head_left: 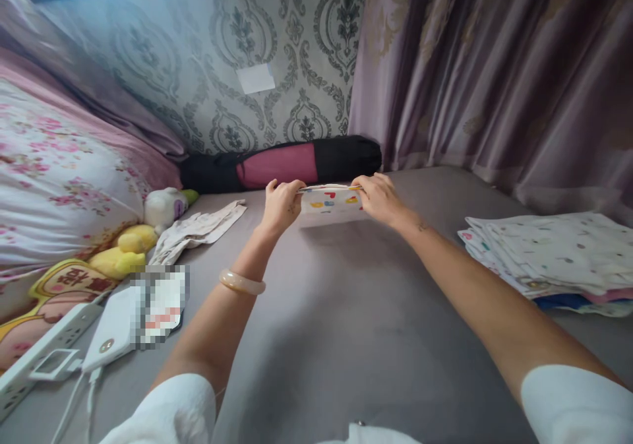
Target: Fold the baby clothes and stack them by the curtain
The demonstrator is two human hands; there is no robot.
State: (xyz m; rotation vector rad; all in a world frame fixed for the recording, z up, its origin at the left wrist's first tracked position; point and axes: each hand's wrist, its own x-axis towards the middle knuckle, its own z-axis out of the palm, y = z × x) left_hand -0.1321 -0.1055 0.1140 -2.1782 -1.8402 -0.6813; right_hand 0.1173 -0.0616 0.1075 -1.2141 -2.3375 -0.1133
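Both arms reach forward over the grey bed sheet. Between my hands a white cloth (329, 201) with red, yellow and blue prints is held up by its top edge, a little above the bed. My left hand (283, 205) pinches its left corner, and my right hand (380, 196) pinches the right one. The cloth looks folded in layers along the top; its exact kind cannot be made out. A shadow falls on the sheet below it.
At right lies a stack of folded printed cloths (558, 253). On the left are a crumpled pale cloth (200, 229), plush toys (123, 249), a power strip (47, 358) and a white power bank (115, 325) with cables. A black and pink long bag (277, 165) lies against the wall.
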